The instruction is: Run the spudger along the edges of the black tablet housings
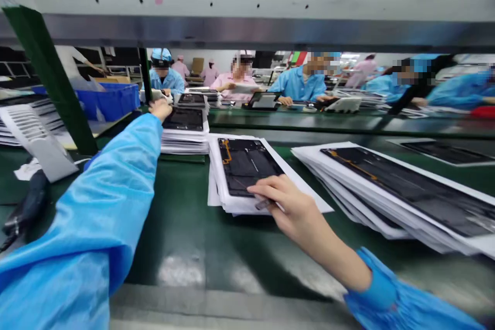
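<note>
My left hand [161, 109] is stretched far forward, at the left edge of a stack of white sheets with dark panels [185, 119]. Its fingertips are small and blurred, and a white object [157, 94] shows just beyond them; whether they grip it I cannot tell. Closed in a pinch, my right hand [296, 206] holds a thin metallic tool [263, 204] that looks like tweezers. It is over the near edge of a black tablet-like panel [247, 162] with an orange flex strip, which lies on a pile of white sheets [305, 191].
To the right, another pile of white sheets [348, 201] bears a black panel [402, 175]. A white slatted device [38, 139] and a dark handheld tool [33, 206] stand left, near a blue bin [108, 100]. A metal beam [247, 5] crosses above. Several people work opposite.
</note>
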`<action>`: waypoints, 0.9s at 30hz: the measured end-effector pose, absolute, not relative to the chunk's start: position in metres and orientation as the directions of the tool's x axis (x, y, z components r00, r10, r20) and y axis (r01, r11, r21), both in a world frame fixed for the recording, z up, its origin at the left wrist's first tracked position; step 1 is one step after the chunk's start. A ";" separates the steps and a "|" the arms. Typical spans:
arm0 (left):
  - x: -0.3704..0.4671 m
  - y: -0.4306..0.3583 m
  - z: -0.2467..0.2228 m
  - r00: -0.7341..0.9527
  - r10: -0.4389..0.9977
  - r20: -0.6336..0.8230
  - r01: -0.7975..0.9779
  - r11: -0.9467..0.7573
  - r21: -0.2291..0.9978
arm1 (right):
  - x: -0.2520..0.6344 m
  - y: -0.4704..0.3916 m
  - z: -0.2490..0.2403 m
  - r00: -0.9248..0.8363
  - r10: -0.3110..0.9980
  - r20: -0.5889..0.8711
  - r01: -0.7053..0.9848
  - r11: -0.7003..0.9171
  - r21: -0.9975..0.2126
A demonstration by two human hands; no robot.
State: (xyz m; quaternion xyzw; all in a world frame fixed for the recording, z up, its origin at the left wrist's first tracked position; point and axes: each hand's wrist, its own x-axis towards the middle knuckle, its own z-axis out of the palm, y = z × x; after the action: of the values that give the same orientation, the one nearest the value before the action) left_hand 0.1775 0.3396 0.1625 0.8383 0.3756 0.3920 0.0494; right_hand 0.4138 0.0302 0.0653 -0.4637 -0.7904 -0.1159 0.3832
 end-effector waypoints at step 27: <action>0.185 0.143 0.061 0.860 -0.022 0.510 -0.026 -1.000 0.001 | 0.408 0.018 0.082 -0.498 0.776 0.387 0.864 0.481 0.147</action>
State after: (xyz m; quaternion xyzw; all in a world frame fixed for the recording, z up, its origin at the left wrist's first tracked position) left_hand 0.1855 0.1434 0.0609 0.9644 -0.0124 0.2643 0.0037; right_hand 0.4080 0.0177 0.0821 -0.4826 -0.8498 -0.1632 0.1351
